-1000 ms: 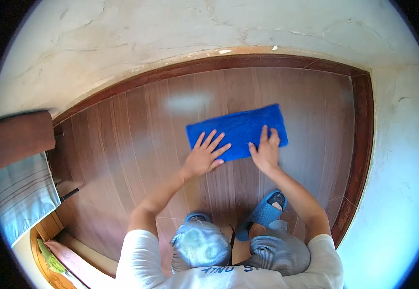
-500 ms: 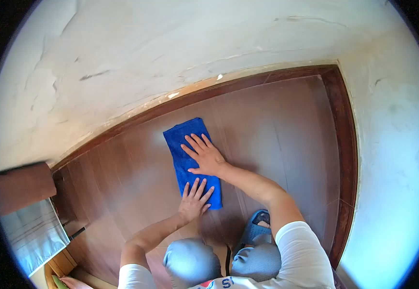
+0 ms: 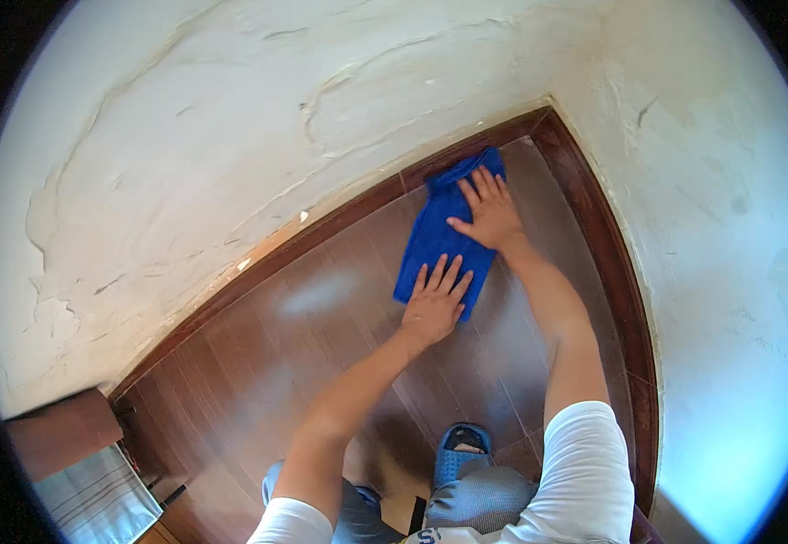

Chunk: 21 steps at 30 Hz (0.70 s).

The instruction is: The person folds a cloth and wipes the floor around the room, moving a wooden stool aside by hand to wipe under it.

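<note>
The blue cloth [image 3: 430, 240] had shifted across the floor [image 3: 367, 272] to the skirting [image 3: 358, 209] near the corner, far end rumpled; coverage had apparently reached the edge. Left hand [image 3: 432, 311] and right hand [image 3: 490, 218] pressed it flat, fingers spread, clasping nothing.

On the front of your white shirt [image 3: 584, 480], right at the bottom edge of the view, you wear a bit of dark printed lettering [image 3: 427, 537]; one character reads as an S, or possibly a 5, and just left of it you can glimpse a sliver of further print, too cut off to make out; that lone character is all you can read here
</note>
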Tool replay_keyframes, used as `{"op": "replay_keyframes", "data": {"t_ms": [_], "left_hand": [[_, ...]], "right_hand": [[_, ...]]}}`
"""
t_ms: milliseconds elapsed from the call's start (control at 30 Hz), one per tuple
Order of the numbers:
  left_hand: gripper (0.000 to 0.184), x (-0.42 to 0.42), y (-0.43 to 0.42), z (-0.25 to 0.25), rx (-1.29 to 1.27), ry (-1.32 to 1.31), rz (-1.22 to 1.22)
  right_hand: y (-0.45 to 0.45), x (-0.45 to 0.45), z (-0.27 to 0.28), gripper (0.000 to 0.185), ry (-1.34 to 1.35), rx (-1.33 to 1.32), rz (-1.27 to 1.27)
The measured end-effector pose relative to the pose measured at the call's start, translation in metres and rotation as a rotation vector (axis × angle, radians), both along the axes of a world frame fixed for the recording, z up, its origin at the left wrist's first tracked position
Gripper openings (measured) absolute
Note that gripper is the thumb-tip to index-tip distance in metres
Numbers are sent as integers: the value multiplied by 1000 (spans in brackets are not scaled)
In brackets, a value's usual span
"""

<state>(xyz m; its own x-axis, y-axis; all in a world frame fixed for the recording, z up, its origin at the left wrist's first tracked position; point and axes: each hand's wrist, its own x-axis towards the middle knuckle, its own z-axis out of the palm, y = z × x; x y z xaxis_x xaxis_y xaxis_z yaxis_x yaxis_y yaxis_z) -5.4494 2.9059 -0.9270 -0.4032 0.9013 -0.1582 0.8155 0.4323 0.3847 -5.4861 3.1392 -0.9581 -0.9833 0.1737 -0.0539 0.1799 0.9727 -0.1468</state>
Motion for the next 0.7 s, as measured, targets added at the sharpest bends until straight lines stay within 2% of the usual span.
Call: {"op": "replay_keyframes", "data": {"t_ms": [100, 200, 300, 400, 467, 567, 700], "left_hand": [[62, -12, 45, -2, -30, 0, -4], [63, -30, 84, 6, -105, -15, 28], [68, -32, 114, 12, -189, 11, 79], [72, -32, 115, 7, 49, -86, 299], [74, -34, 112, -4, -16, 1, 217], [74, -24, 103, -9, -88, 103, 93], [70, 31, 71, -5, -104, 96, -166]], "right_hand": [[38, -1, -3, 95, -80, 108, -172], [75, -7, 23, 99, -177, 84, -329], [82, -22, 22, 103, -242, 177, -308], [80, -25, 22, 104, -229, 184, -301], [80, -25, 30, 103, -253, 161, -295], [74, 15, 18, 99, -133, 146, -360], [45, 143, 2, 91, 61, 76, -518]]}}
